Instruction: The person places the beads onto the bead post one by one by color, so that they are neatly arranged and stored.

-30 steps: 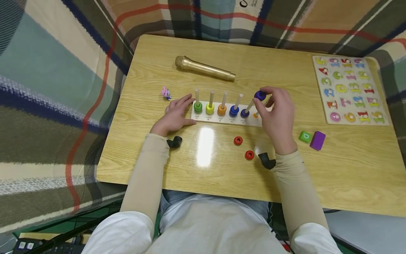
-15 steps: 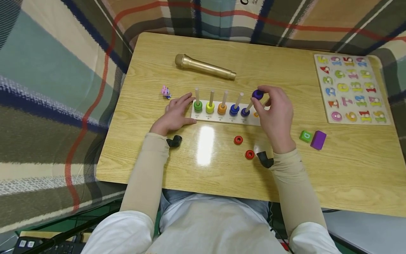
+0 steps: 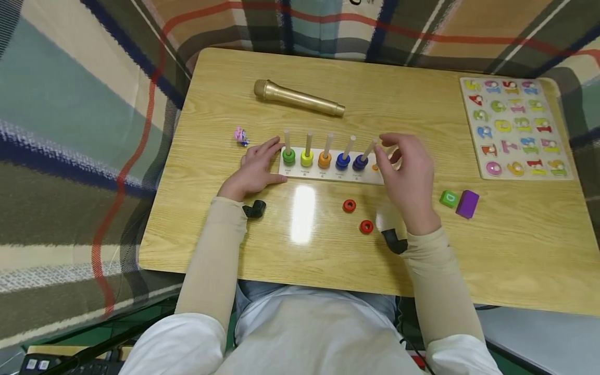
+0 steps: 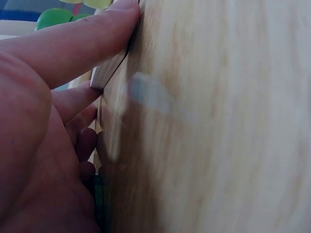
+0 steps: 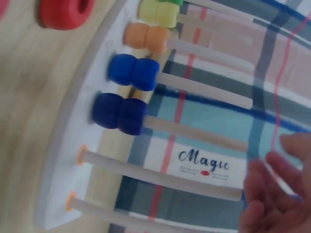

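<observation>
A white peg board (image 3: pixel 315 173) with several upright wooden pegs lies across the middle of the table. Its pegs carry green rings (image 3: pixel 288 157), yellow rings (image 3: pixel 307 159), orange rings (image 3: pixel 324 160), blue rings (image 3: pixel 342 162) and a pair of dark blue rings (image 5: pixel 119 113). My left hand (image 3: pixel 250 174) rests at the board's left end, fingers extended, with thumb and index finger touching its corners. My right hand (image 3: pixel 409 172) hovers by the peg tops at the right end, fingers loosely bent and nothing between them. Bare pegs (image 5: pixel 160 177) show beside it in the right wrist view.
Two red rings (image 3: pixel 349 206) lie in front of the board. A gold microphone (image 3: pixel 300 98) is behind it, a small pink figure (image 3: pixel 241 136) at left. To the right are a green block (image 3: pixel 449 198), a purple block (image 3: pixel 467 203) and a number puzzle board (image 3: pixel 517 128).
The dark blue ring pinched by my right hand has been let go and now sits on the dark blue peg. My left hand keeps its place at the board's end.
</observation>
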The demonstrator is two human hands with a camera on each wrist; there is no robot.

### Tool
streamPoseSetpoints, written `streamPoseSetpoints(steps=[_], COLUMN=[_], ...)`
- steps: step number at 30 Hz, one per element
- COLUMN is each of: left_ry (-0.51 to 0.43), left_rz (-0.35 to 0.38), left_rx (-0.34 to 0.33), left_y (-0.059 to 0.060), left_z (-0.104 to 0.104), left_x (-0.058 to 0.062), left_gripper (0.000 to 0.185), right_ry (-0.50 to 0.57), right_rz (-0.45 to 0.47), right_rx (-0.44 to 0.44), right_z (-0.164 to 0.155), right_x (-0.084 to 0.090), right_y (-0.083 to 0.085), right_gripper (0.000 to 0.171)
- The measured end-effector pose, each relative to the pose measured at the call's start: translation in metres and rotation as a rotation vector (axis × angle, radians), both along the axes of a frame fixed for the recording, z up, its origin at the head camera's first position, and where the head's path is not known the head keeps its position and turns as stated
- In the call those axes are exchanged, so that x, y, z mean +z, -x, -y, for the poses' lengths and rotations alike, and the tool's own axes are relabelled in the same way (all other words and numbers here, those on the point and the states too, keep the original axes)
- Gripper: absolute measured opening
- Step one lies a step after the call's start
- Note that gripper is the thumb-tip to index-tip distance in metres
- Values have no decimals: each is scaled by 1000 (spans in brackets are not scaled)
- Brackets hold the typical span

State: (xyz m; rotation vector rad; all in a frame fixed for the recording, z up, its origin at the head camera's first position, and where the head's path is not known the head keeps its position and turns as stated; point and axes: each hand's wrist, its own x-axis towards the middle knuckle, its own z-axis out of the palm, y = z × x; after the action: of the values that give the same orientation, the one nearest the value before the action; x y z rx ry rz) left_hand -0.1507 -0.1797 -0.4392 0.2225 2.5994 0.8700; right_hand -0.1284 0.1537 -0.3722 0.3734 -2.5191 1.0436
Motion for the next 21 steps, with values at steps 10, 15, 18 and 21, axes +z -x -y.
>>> streamPoseSetpoints(steps=[10,15,18,21], left_ry=[-18,-19,-19,-19], left_rz=[6,12,14,11], left_rx=[1,4,2,-2], left_y=[0,0,1,1], left_z=[0,0,1,2], left_x=[-1,-1,-3,-3], left_gripper=[89,89,89,88], right_ry=[-371,-403,-360,-220], right_rz=[520,504,513,458], right_rx=[377,398,367,282], right_z=[-8,-2,-6,-15], right_x=[-54,-62,-60,-50], right_y=[-28,-32,-30,-26], right_gripper=[54,37,34,37])
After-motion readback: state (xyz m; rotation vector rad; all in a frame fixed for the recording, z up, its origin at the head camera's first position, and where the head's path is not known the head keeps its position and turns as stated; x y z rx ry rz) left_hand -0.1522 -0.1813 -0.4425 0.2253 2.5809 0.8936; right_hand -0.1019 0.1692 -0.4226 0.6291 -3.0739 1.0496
